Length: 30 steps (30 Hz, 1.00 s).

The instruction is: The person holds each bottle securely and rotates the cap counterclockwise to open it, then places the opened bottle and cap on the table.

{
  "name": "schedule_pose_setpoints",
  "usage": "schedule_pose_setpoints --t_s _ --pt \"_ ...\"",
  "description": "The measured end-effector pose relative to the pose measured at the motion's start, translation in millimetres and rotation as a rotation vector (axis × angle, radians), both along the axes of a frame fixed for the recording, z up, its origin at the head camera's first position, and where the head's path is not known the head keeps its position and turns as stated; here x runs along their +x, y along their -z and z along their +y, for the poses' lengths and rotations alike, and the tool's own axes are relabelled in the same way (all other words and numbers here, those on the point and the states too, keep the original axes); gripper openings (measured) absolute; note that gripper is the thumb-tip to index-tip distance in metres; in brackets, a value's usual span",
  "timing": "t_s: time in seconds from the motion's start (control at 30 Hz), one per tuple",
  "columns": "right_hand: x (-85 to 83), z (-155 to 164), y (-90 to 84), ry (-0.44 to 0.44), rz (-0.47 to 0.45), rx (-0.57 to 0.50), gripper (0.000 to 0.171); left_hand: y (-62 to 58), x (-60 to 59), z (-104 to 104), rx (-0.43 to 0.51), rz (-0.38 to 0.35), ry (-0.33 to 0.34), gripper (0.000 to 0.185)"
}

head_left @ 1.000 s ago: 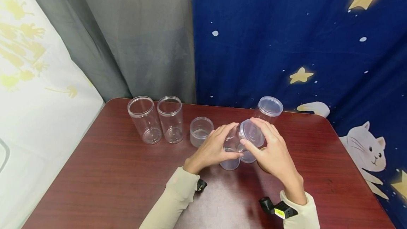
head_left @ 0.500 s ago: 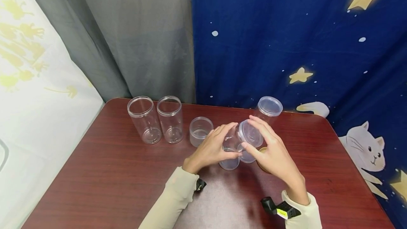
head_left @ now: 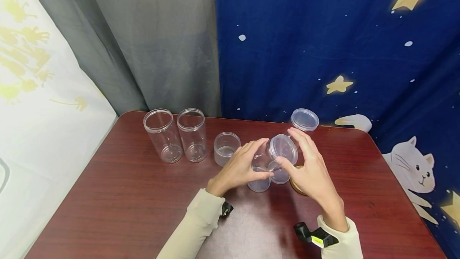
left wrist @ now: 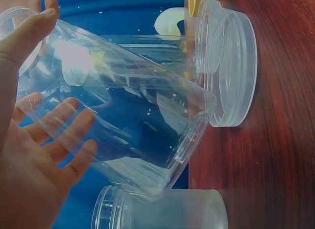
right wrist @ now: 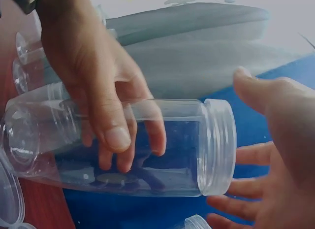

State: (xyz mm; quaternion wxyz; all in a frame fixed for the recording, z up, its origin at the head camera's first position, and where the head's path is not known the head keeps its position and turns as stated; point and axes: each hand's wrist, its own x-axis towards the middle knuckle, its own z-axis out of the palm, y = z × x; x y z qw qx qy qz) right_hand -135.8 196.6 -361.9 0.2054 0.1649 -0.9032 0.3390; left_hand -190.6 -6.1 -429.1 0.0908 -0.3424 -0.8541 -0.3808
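A clear plastic jar point(head_left: 265, 158) hangs tilted above the table, its translucent screw lid point(head_left: 284, 149) pointing up and to the right. My left hand point(head_left: 244, 165) grips the jar's body, fingers over the top and thumb underneath. My right hand point(head_left: 305, 165) is cupped round the lid. In the right wrist view the right hand's fingers point(right wrist: 275, 135) are spread, with a small gap to the lid point(right wrist: 216, 145). The left wrist view shows the jar point(left wrist: 128, 115) across my left hand's fingers point(left wrist: 54, 140).
Two loose translucent lids point(head_left: 259, 186) point(head_left: 280, 177) and a brownish disc point(head_left: 296, 186) lie on the red-brown table point(head_left: 125, 195) under the jar. Two tall open jars point(head_left: 163, 135) point(head_left: 192, 135), a short jar point(head_left: 226, 147) and a lidded jar point(head_left: 304, 120) stand near the back edge.
My right hand's fingers have come off the lid's face and shifted to its far right side, now spread. The left hand and the jar have barely moved.
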Motion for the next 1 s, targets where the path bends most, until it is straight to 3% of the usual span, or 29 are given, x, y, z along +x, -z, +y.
schedule_pose_setpoints --t_s 0.2,0.53,1.0 --pt "1.2 -4.1 2.1 0.126 0.003 0.037 0.063 -0.3 1.1 0.3 -0.016 0.019 0.003 0.090" --pt "1.2 -7.4 2.2 0.173 -0.018 0.087 0.071 -1.3 1.6 0.1 -0.014 0.026 0.010 0.090" --pt "4.3 -4.2 -1.1 0.039 -0.035 0.087 0.064 -0.1 1.2 -0.6 -0.022 0.005 0.005 0.090"
